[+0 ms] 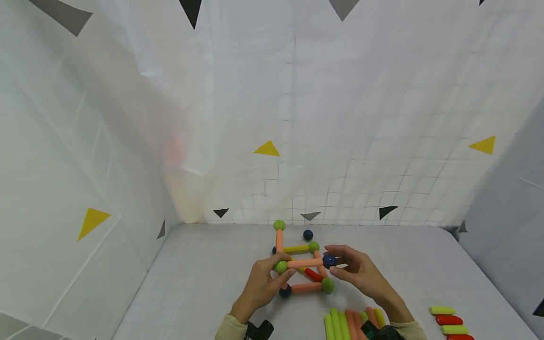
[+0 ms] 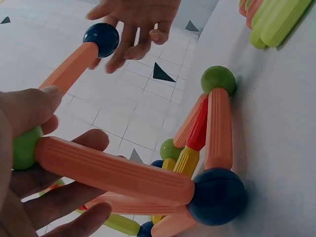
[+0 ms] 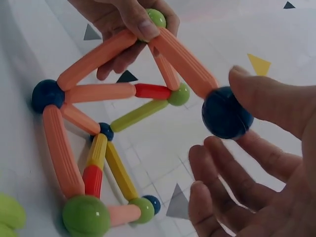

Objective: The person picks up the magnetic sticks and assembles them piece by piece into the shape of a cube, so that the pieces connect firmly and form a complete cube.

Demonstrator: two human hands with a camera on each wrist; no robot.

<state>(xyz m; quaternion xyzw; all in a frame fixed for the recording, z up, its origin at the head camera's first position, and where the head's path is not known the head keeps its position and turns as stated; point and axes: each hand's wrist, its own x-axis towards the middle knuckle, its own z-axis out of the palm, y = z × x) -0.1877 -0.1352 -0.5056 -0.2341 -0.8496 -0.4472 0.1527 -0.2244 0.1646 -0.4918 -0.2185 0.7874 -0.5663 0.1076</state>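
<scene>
The rod-and-ball frame (image 1: 302,264) stood on the white table (image 1: 204,283), just in front of the person. The left hand (image 1: 259,283) pinched its green ball (image 1: 280,267) at an upper corner. The right hand (image 1: 361,274) lay relaxed, thumb and fingertips touching the dark blue ball (image 1: 329,260). Judged light, with joints liable to part; best held at the balls. Spare rods (image 1: 350,323) lay near.

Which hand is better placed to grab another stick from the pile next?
Probably the right hand: the stick pile lies just below it, and its thumb only touches the blue ball. The left hand grips the green ball.
</scene>
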